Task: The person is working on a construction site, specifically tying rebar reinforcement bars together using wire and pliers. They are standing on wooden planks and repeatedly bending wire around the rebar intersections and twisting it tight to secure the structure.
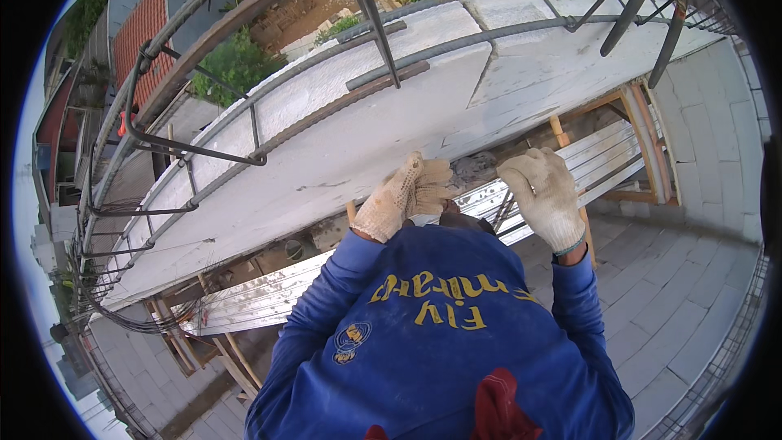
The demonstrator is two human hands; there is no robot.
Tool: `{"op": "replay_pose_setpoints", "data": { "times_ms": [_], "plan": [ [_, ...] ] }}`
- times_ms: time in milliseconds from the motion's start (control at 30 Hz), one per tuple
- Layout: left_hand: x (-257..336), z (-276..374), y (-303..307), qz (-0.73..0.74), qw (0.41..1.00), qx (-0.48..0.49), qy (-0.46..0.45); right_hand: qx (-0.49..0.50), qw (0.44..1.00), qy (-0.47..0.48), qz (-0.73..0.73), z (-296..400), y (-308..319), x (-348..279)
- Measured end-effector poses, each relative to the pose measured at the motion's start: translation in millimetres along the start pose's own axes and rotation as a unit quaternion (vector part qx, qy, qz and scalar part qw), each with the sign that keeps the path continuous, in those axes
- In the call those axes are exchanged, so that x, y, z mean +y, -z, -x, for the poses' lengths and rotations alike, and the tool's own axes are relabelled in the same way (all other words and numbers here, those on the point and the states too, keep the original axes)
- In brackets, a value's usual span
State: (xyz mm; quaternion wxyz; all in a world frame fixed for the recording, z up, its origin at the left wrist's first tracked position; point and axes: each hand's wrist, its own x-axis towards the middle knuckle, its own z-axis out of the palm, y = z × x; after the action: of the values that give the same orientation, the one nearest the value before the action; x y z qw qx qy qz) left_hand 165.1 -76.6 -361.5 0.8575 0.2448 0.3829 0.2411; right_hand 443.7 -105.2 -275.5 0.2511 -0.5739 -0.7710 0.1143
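Observation:
My left hand [409, 195], in a dotted off-white knit work glove, is held over the inner edge of the white wall top [317, 177]. Its fingers are extended side by side, and I see nothing in them. To its right is my right hand [544, 192], in a similar glove, with bent fingers; whether they pinch something thin cannot be seen. Between the hands, beyond them, lies a grey crumpled lump [473, 168]. Ribbed silvery metal sheets [263, 299] run below both hands. A steel rebar cage [293, 128] curves above the wall top.
Dark steel bars [669, 43] hang down at the upper right. Thin tie wires [143, 318] bunch at the lower left. Timber framing [647, 140] surrounds an opening beside the block wall [715, 134]. Beyond the wall's outer edge, far below, are shrubs [235, 64] and a tiled roof [143, 43].

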Motion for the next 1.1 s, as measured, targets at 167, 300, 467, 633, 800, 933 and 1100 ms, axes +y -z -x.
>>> {"op": "replay_pose_setpoints", "data": {
  "times_ms": [167, 300, 467, 633, 800, 933, 1100],
  "plan": [
    [15, 21, -4, -0.229, 0.973, 0.018, -0.023, -0.001, 0.999, -0.017, -0.041, -5, -12, -11],
    [18, 23, -19, -0.287, 0.956, 0.044, -0.039, -0.060, 0.998, 0.007, -0.021, -6, -21, -5],
    [22, 30, -15, -0.401, 0.914, 0.006, -0.060, -0.048, 0.991, -0.061, -0.106, -12, -27, -9],
    [18, 37, -17, -0.396, 0.898, -0.042, -0.190, -0.100, 0.994, -0.041, 0.004, -14, -36, -3],
    [17, 23, 11, -0.608, 0.727, 0.044, -0.317, -0.216, 0.966, 0.042, -0.132, 15, -30, -14],
    [-6, 22, 9, -0.671, 0.647, 0.056, -0.358, -0.168, 0.938, -0.127, -0.275, 10, -24, -5],
    [-5, 29, -1, -0.635, 0.701, 0.089, -0.312, -0.078, 0.987, -0.085, -0.113, 22, -52, 5]
  ]
}}
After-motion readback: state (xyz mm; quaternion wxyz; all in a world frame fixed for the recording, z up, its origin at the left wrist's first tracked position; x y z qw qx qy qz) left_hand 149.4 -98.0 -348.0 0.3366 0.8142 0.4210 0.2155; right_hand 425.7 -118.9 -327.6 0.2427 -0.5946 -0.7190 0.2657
